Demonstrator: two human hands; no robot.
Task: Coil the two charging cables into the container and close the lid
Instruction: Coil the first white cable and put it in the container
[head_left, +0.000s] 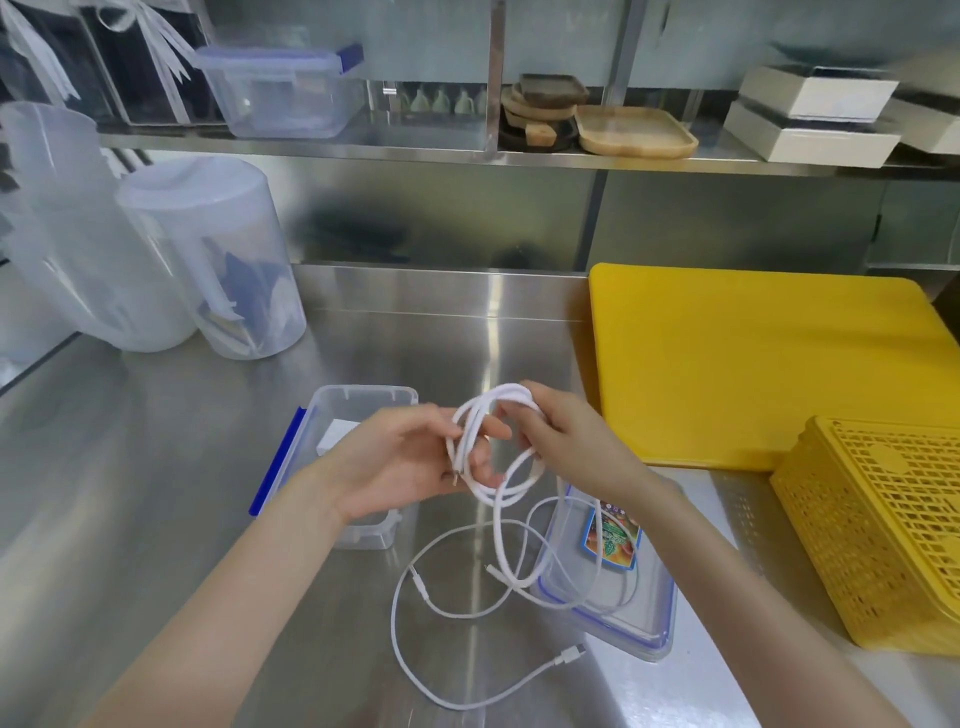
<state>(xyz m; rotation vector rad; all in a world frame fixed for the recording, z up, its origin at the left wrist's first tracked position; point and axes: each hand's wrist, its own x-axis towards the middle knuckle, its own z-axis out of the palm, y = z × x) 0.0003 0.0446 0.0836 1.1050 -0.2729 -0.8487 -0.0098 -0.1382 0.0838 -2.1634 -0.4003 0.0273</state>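
Observation:
Both hands hold a thick white charging cable (500, 499) in loops above the steel counter. My left hand (400, 462) pinches the loops and one plug end. My right hand (561, 441) grips the top of the coil, and the cable's tail hangs down to the counter. A thinner white cable (415, 660) lies loose on the counter in front of me, partly over the lid. The clear container (363, 397) with a blue latch stands open behind my left hand, a white item inside. Its clear lid (657, 608), with a colourful label, lies flat under my right forearm.
A yellow cutting board (753, 364) lies at the right, a yellow perforated basket (883, 535) in front of it. Two translucent pitchers (208, 260) stand at the back left. A shelf above carries another clear box (275, 88), wooden trays and white boxes.

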